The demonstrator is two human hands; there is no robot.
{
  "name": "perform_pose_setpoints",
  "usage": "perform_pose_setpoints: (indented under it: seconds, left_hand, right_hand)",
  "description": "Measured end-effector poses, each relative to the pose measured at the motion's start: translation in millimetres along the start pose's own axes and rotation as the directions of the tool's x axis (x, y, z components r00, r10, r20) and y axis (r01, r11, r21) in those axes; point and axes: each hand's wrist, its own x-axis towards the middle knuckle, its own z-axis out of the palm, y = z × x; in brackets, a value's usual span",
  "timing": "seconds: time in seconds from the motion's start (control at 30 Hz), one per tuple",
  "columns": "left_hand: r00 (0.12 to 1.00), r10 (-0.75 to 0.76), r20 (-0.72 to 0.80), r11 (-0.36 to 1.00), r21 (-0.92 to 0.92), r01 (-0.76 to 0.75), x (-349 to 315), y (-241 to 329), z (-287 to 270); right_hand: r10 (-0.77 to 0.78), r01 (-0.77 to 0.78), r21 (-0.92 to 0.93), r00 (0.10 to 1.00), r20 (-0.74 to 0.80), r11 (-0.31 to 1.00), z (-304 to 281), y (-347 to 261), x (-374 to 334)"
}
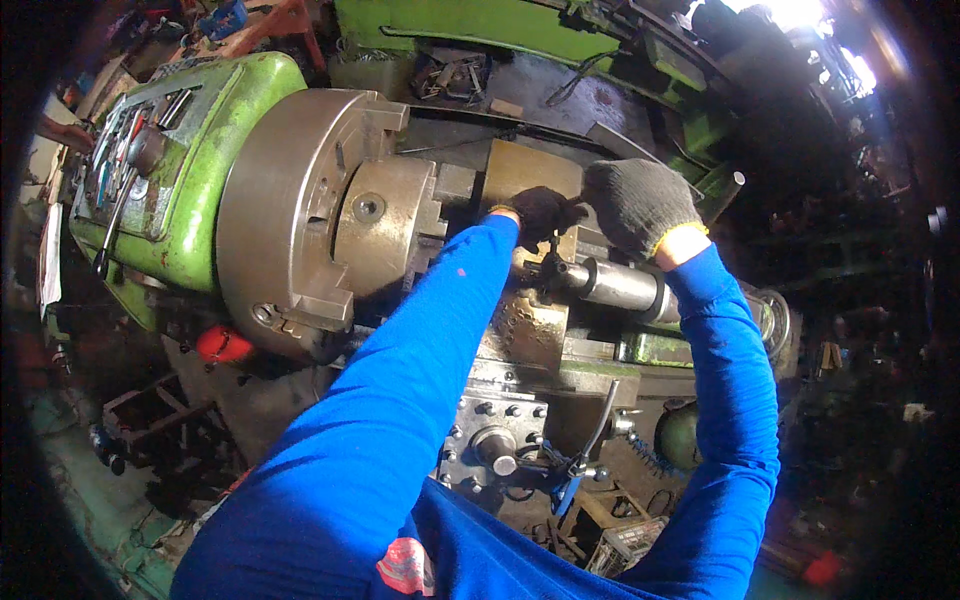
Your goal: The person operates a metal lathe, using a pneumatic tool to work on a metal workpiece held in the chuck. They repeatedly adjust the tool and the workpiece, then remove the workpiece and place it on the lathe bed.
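Note:
My left hand (545, 215), in a dark glove, is closed beside a short dark rod that stands up from the drill chuck (550, 270); what its shaded fingers hold is hidden. Just to its right, my right hand (638, 205), in a grey knit glove with a yellow cuff, is curled shut with its fingertips toward the left hand. I cannot make out what is in it. Below the right hand, the tailstock quill (622, 287) carries the drill chuck. Left of both hands, the lathe's large steel chuck (275, 210) has a smaller, brownish round workpiece (378, 215) at its face.
The green headstock (205, 190) at the left has loose tools on top and a lever (118, 220). A square tool post (493, 445) with bolts sits near my body, with a handle (603, 415) beside it. A tailstock handwheel (777, 320) is at the right.

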Motion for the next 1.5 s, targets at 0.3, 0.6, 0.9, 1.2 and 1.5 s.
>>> perform_pose_setpoints:
  seconds: [0.3, 0.6, 0.9, 1.2, 1.5]
  left_hand:
    - [0.966, 0.211, -0.148, 0.964, 0.194, -0.181, 33, -48, 17]
    - [0.987, -0.001, -0.160, 0.972, 0.232, 0.039, 11, -10, 8]
    - [0.984, -0.041, -0.173, 0.939, 0.331, 0.097, 8, -4, 5]
    - [0.986, -0.045, -0.161, 0.904, 0.414, 0.109, 22, -6, 8]
    - [0.990, -0.107, -0.091, 0.873, 0.469, 0.137, 30, -6, 9]
  right_hand:
    - [0.067, -0.067, 0.042, 0.998, -0.001, 0.997, -8, -22, 13]
    - [0.086, -0.066, 0.203, 0.992, -0.091, 0.977, 35, 54, -16]
    - [0.218, -0.235, 0.652, 0.970, 0.109, 0.721, 68, 86, -21]
    - [0.220, -0.312, 0.737, 0.950, 0.223, 0.600, 105, 112, -27]
    - [-0.064, 0.081, 0.184, 0.993, -0.099, 0.980, 97, 114, -5]
